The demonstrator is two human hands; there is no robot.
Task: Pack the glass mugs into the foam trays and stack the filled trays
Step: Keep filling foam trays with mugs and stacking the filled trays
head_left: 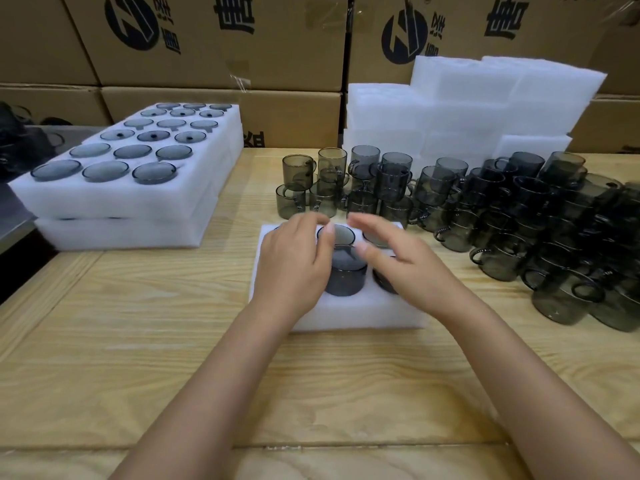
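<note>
Foam tray (349, 315) of upturned mugs (343, 236) — one raised, left hand (294, 256) curled beside it (grip unclear), right hand (398, 259) spread.

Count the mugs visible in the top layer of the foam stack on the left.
18 mugs, in six rows of three across the top foam layer; any in the layer beneath are hidden.
</note>
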